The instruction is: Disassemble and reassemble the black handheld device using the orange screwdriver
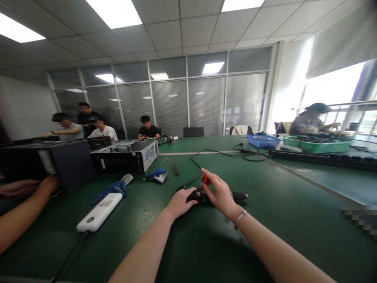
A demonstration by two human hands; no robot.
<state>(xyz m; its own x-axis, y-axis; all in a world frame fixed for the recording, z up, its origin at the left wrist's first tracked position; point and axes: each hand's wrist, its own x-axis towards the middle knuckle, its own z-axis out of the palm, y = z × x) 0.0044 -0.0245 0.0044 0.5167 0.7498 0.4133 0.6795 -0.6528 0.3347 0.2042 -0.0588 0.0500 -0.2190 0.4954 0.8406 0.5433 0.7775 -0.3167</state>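
Observation:
A black corded electric screwdriver lies on its side on the green table, its metal tip pointing right. My left hand is closed around its rear end, where the cable comes out. Above the tool's body, my right hand pinches a small orange-red piece between thumb and fingers. Whether that piece is joined to the screwdriver is hidden. A bracelet circles my right wrist.
A white power strip and blue gloves lie to the left, near an opened computer case. Another person's arms reach into a dark case. Blue and green baskets stand at the right. Several people sit farther back.

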